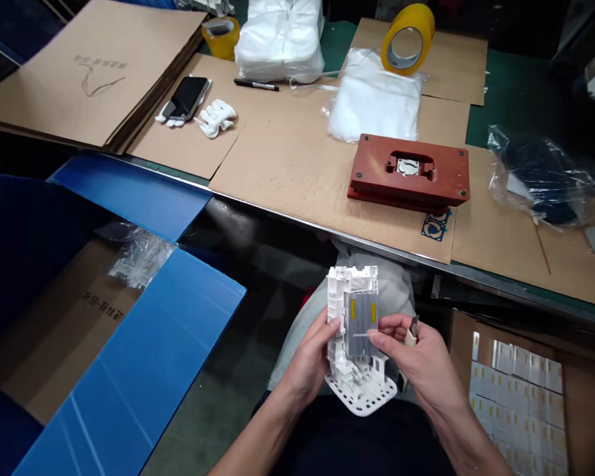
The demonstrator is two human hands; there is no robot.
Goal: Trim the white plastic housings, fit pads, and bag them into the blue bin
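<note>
Over my lap, a white moulded plastic housing [338, 350] stands nearly upright, its perforated rounded base toward me. A grey metal plate [361, 324] with two yellow strips lies against its inner face. My left hand [310, 360] is closed around the housing's left edge, thumb on the frame. At the other side, my right hand [421, 354] has its thumb and fingertips at the plate's right edge. Tucked in those same fingers is a small cream-coloured tool [410, 337] with a dark metal tip; its exact kind is unclear.
Ahead, a cardboard-covered bench [287, 172] carries a red fixture block [401, 188], yellow tape [409, 39], a phone [188, 98], gloves and white bags [377, 99]. An open blue box [143, 357] stands left. Several metal plates [520, 403] lie in a carton at lower right.
</note>
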